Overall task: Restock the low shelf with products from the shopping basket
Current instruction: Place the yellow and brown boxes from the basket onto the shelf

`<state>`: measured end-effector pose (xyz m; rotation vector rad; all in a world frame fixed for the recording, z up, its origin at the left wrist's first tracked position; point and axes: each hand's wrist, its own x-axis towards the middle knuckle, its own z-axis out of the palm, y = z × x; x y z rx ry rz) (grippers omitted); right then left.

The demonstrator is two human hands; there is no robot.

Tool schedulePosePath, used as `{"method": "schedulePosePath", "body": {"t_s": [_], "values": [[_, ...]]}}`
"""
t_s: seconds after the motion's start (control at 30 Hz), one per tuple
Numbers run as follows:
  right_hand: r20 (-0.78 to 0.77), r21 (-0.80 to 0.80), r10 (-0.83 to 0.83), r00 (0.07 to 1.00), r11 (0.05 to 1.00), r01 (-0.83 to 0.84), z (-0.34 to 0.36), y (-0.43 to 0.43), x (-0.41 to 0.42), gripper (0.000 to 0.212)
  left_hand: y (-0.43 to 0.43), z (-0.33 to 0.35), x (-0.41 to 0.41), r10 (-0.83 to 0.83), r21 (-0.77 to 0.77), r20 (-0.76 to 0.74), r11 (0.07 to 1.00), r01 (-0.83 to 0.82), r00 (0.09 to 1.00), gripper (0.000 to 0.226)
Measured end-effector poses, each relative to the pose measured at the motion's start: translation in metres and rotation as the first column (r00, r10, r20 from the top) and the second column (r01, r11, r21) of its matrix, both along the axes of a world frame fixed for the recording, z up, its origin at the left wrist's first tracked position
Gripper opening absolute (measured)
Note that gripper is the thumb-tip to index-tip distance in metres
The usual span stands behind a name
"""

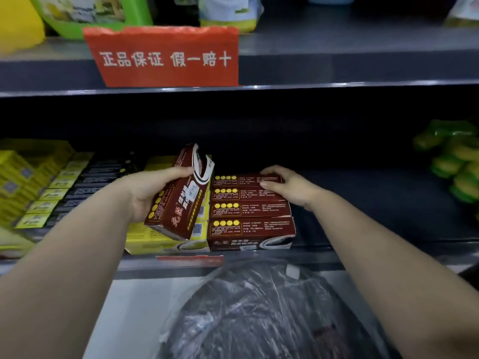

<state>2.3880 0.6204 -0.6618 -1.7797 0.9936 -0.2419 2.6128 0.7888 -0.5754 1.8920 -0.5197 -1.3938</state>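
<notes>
Maroon carton (pixel 178 195), gripped by the left hand (pixel 151 190), is tilting beside the shelved row (pixel 250 226) whose rearmost carton (pixel 243 179) the right hand (pixel 287 187) is clasping.

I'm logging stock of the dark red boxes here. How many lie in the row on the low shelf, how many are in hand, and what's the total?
Dark red boxes showing in the shelf row: 4
Dark red box held in the left hand: 1
Total: 5
</notes>
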Motion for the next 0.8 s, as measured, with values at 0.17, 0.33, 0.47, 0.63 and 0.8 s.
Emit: {"method": "schedulePosePath", "body": {"t_s": [0.17, 0.33, 0.47, 0.63, 0.8], "values": [[-0.335, -0.342, 0.037, 0.942, 0.926, -0.158, 0.018, 0.006, 0.005, 0.052, -0.01, -0.002, -0.009, -0.039, -0.026, 0.028, 0.999, 0.04, 0.999, 0.041], [-0.162, -0.563, 0.21, 0.964, 0.783, -0.265, 0.073, 0.037, 0.021, 0.096, -0.015, 0.0, -0.024, -0.255, -0.028, 0.032, 0.966, 0.256, 0.966, 0.055], [-0.266, -0.608, 0.309, 0.913, 0.681, -0.408, 0.1, 0.051, 0.024, 0.086, -0.018, 0.012, -0.033, -0.397, -0.104, 0.076, 0.909, 0.403, 0.915, 0.057], [-0.275, -0.524, 0.251, 0.928, 0.77, -0.364, 0.111, 0.047, 0.013, 0.058, -0.018, 0.025, -0.042, -0.454, -0.056, 0.395, 0.856, 0.514, 0.799, 0.075], [-0.106, -0.617, -0.068, 0.992, 0.787, -0.012, 0.084, 0.018, -0.008, 0.05, -0.031, 0.015, -0.034, 0.046, -0.242, 0.714, 0.952, 0.185, 0.699, 0.074]]}}
